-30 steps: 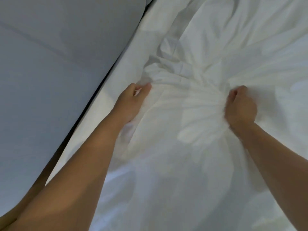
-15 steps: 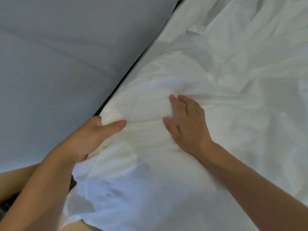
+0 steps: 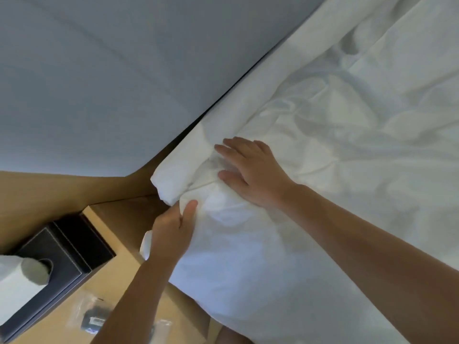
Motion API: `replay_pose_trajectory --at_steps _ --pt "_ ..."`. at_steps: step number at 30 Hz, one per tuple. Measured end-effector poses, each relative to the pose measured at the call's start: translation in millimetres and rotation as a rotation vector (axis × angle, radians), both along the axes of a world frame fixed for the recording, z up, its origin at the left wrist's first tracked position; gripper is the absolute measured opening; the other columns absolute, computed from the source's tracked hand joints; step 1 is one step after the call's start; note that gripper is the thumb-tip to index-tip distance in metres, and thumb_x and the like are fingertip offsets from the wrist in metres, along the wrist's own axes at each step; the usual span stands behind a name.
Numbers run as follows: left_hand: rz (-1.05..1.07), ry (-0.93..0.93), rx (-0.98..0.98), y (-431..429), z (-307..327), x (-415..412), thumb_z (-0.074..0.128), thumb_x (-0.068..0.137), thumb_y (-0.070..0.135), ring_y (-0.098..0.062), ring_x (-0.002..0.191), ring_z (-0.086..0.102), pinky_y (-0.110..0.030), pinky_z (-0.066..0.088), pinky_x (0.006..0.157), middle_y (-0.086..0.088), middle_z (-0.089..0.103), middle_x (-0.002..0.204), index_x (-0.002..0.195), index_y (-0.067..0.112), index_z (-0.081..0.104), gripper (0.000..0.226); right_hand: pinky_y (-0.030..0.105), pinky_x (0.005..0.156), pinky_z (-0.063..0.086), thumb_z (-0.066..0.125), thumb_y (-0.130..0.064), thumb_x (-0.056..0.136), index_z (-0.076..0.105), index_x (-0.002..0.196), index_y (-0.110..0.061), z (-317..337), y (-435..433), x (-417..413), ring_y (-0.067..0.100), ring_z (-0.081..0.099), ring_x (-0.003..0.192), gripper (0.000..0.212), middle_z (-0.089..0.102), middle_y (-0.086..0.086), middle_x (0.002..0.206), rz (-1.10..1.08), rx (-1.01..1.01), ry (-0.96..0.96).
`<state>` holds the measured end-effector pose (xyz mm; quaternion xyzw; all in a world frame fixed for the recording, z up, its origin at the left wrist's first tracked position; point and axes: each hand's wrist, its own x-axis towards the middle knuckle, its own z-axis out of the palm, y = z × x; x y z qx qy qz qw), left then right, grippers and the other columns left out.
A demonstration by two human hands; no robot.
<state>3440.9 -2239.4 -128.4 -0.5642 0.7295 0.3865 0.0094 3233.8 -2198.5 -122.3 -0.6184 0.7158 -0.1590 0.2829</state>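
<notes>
Works one white sheet point(image 3: 323, 170) at the near corner of one bed point(image 3: 310, 281), tight against one grey padded headboard point(image 3: 99, 83), with two hands: pinches a bunched fold at the corner's edge in the left grip point(image 3: 171, 232), thumb on top and fingers hidden underneath, and presses the right grip point(image 3: 250, 175) flat on the creased cloth just beyond, fingers straight and spread, clasping nothing. Beside the bed, on one wooden tabletop point(image 3: 119, 219): one black tissue box point(image 3: 62, 249) with one white tissue point(image 3: 22, 276) sticking up, and one clear plastic packet point(image 3: 94, 316) holding something dark, too blurred to name.
</notes>
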Motion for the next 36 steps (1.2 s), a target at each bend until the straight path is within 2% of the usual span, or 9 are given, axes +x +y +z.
replay_pose_trajectory --at_steps 2,5,8,13,18,22,25,32,36 --pt "0.082 0.088 -0.031 3.3 4.9 8.1 0.044 0.096 0.038 -0.015 0.055 0.051 -0.022 0.036 0.051 0.003 0.05 0.051 0.061 0.019 0.049 0.04 0.043 0.113 0.004 0.036 -0.049 0.097 0.05 0.132 -0.022 -9.3 -11.7 1.1 0.018 0.029 0.137 0.046 0.045 0.001 0.14 0.143 0.152 0.042" --pt "0.245 0.089 0.242 -29.9 10.6 36.5 0.043 0.093 0.053 -0.003 0.06 0.062 -0.024 0.046 0.054 0.01 0.065 0.061 0.07 0.023 0.065 0.044 0.045 0.108 0.011 0.03 -0.057 0.093 0.055 0.09 -0.019 -20.7 -25.5 -3.0 0.022 0.051 0.108 0.046 0.052 -0.003 0.094 0.211 0.126 0.113" --pt "0.323 -0.202 0.62 -47.4 -4.8 53.0 0.045 0.092 0.056 -0.023 0.078 0.065 -0.034 0.05 0.072 -0.004 0.07 0.079 0.08 0.018 0.069 0.046 0.048 0.107 0.01 0.029 -0.07 0.082 0.058 0.101 -0.015 -30.2 -34.6 -3.7 0.025 0.051 0.11 0.064 0.057 0.002 0.102 0.295 0.077 0.235" --pt "0.168 -0.189 0.252 -40.3 -25.6 32.4 0.035 0.094 0.053 -0.011 0.072 0.054 -0.024 0.035 0.056 0.003 0.058 0.079 0.081 0.018 0.057 0.043 0.038 0.09 0.03 0.026 -0.068 0.088 0.052 0.1 -0.018 -39.7 -38.8 -5.0 0.026 0.056 0.098 0.058 0.062 0.004 0.104 0.545 0.208 0.472" --pt "0.194 0.015 0.277 -0.3 -26.3 44.3 0.052 0.082 0.063 -0.005 0.085 0.056 -0.019 0.04 0.061 0.017 0.056 0.093 0.107 0.032 0.045 0.041 0.033 0.061 0.031 0.028 -0.055 0.095 0.022 0.056 -0.019 -29.4 -53.3 -16.6 0.027 0.043 0.056 0.053 0.042 0.001 0.053 0.091 -0.083 0.324" --pt "0.295 0.034 0.24 -3.9 -53.1 41.3 0.04 0.096 0.048 -0.014 0.064 0.053 -0.019 0.04 0.054 0.002 0.055 0.066 0.072 0.007 0.055 0.049 0.038 0.081 0.035 0.027 -0.053 0.098 0.051 0.08 -0.015 -54.6 -57.6 -13.6 0.034 0.06 0.09 0.049 0.066 0.017 0.093 0.02 0.068 0.386" --pt "0.267 -0.005 0.121 -25.5 -74.0 37.8 0.033 0.1 0.042 -0.019 0.057 0.045 -0.031 0.036 0.054 -0.004 0.041 0.052 0.052 0.019 0.043 0.055 0.042 0.092 0.03 0.029 -0.053 0.097 0.054 0.113 -0.011 -64.6 -61.3 -8.3 0.032 0.053 0.107 0.051 0.06 0.016 0.113 -0.014 0.116 0.407" --pt "0.546 0.018 0.178 -2.1 -83.1 43.3 0.033 0.094 0.055 -0.017 0.078 0.051 -0.031 0.037 0.073 0.007 0.053 0.077 0.072 0.03 0.052 0.039 0.05 0.103 0.028 0.05 -0.04 0.084 0.05 0.13 -0.004 -21.2 40.8 12.3 0.041 0.046 0.117 0.059 0.051 0.022 0.127 -0.137 -0.169 0.292" --pt "0.281 0.096 0.126 31.9 -55.2 39.0 0.052 0.08 0.065 -0.008 0.077 0.059 -0.025 0.044 0.071 0.012 0.061 0.08 0.081 0.03 0.058 0.035 0.049 0.113 0.012 0.066 -0.055 0.077 0.035 0.145 -0.013 -13.4 147.3 43.1 0.037 0.027 0.138 0.085 0.033 0.019 0.148 -0.101 0.136 0.184"
